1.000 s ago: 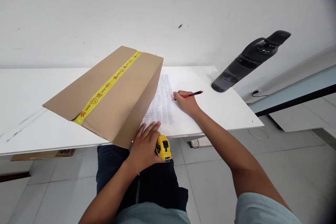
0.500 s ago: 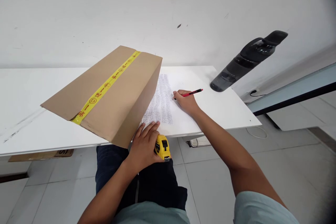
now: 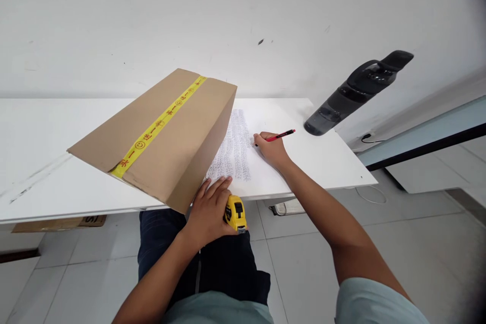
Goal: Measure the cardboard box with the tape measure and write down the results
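My right hand [image 3: 272, 149] pinches a red and black pen [image 3: 281, 135], its tip down on the white surface just right of several columns of dense, small handwriting [image 3: 240, 149]. Whether a sheet of paper lies under the writing is hard to make out. At the table's front edge, my left hand [image 3: 210, 207] holds a yellow and black tape measure [image 3: 236, 213] between thumb and palm, while its other fingertips rest at the lower end of the writing. Close beside those fingers stands a cardboard box [image 3: 163, 131] with yellow printed tape, hiding the left part of the writing.
A dark, see-through water bottle [image 3: 341, 98] stands on the right part of the white table [image 3: 322, 167], near the wall. Under the table are a flat cardboard piece [image 3: 56, 224] and a white power strip [image 3: 290, 207]. A black plug [image 3: 366, 136] sits low on the right wall.
The view has shifted slightly. The pen and right hand have moved a little to the right, with the pen still at the writing's right side. My left hand keeps its place.
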Demonstrator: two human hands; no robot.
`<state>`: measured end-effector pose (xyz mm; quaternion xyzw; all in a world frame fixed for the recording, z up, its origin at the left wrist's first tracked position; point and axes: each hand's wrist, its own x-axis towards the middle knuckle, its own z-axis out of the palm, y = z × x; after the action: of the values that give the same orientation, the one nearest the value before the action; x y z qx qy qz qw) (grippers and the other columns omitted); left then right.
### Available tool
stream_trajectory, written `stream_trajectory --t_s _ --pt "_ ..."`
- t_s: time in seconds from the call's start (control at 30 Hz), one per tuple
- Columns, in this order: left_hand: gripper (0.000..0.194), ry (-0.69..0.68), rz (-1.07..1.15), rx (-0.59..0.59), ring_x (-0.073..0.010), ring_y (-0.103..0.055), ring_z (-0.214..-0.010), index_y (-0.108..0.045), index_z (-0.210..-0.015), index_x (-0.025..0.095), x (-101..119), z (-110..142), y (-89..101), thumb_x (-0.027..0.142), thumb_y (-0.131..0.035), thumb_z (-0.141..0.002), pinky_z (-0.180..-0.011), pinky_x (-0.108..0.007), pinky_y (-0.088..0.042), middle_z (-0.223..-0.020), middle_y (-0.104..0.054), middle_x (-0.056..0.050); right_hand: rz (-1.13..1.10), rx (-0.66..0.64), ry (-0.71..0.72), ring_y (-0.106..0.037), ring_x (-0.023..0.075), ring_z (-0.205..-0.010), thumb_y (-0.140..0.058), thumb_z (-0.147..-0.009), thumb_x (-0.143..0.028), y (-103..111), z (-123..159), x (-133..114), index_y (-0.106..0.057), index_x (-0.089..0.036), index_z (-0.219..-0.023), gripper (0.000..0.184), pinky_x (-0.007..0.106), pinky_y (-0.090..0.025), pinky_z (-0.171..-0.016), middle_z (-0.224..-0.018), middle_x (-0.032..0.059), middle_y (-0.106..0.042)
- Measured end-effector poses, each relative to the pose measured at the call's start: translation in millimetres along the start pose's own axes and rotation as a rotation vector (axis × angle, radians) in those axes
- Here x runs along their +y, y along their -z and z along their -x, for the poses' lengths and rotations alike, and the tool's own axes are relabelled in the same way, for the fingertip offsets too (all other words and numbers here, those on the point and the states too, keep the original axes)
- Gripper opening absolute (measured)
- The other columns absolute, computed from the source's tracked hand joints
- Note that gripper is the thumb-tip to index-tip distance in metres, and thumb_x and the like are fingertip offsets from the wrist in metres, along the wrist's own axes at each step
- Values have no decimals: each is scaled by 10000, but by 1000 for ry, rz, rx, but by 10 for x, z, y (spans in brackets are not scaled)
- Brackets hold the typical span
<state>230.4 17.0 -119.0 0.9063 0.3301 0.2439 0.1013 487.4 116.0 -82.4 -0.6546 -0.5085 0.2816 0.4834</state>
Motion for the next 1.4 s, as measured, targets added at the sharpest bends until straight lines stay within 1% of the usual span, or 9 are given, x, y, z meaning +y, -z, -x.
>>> stream_trajectory --t_s 0.37,0.6,0.8,0.9,0.97,1.07,1.13,1.27,1.4 --pt "799 40 47 -30 -341 -512 -1417 -587 -1249 184 20 14 4 676 -821 -665 -1246 -539 -324 -1520 -542 -165 76 31 43 -533 184 -671 -547 -855 -422 5 -11 84 -583 -206 -614 326 337 -428 -662 -628 7 -559" --pt "895 18 138 -52 -337 -503 -1431 -559 -1322 196 -12 54 89 721 -812 -643 -1279 -557 -261 -1524 -541 -152 190 12 199 -619 241 -972 -576 -866 -314 -119 5 118 -700 -210 -1090 276 425 -508 -927 -1148 112 -614" --pt "964 -153 402 249 -272 -679 -1230 -427 -1415 280 128 379 298 621 -878 -634 -1052 -404 -537 -1379 -666 -138 215 -39 188 -654 293 -969 -544 -859 -224 -76 22 -27 -528 -121 -1413 564 545 -490 -987 -1235 214 -626" --pt "1089 -273 348 402 -304 -667 -1243 -352 -1471 274 274 590 541 668 -876 -601 -1061 -429 -527 -1361 -668 -173 158 -57 222 -667 251 -893 -534 -931 -347 35 435 -219 -461 -173 -1458 560 511 -533 -932 -1290 190 -635" --pt "1131 -300 267 463 -329 -624 -1301 -331 -1504 235 352 679 705 701 -852 -614 -1116 -463 -488 -1367 -656 -199 -2 -80 287 -661 239 -908 -533 -970 -492 36 929 -356 -573 -226 -1313 435 479 -527 -946 -1194 136 -688" --pt "1072 -291 176 466 -341 -541 -1394 -315 -1537 194 409 714 873 679 -800 -714 -1172 -484 -440 -1419 -610 -223 -417 -620 283 -669 229 -841 -554 -897 -724 -147 1756 -554 -612 -290 -1285 585 425 -552 -851 -1090 99 -721" --pt "1031 -268 114 424 -343 -521 -1412 -299 -1557 184 411 722 930 688 -742 -775 -1165 -483 -450 -1456 -574 -233 -617 -824 227 -666 229 -838 -708 -724 -791 -360 2170 -660 -628 -299 -1260 732 388 -555 -809 -1042 79 -709" --pt "945 -248 -43 599 -315 -643 -1263 -366 -1534 227 336 848 1067 751 -654 -802 -1035 -458 -551 -1369 -646 -201 -841 -777 45 -588 150 -646 -843 -663 -679 -699 2431 -742 -633 -256 -985 572 267 -494 -589 -808 13 -649" --pt "431 -277 -224 637 -181 -744 -929 -598 -1307 305 232 1036 1350 328 -742 -901 -983 -384 -562 -996 -795 -5 -872 -723 31 -537 104 -494 -816 -748 -613 -733 2332 -773 -544 -258 -990 508 226 -415 -457 -760 -15 -637"
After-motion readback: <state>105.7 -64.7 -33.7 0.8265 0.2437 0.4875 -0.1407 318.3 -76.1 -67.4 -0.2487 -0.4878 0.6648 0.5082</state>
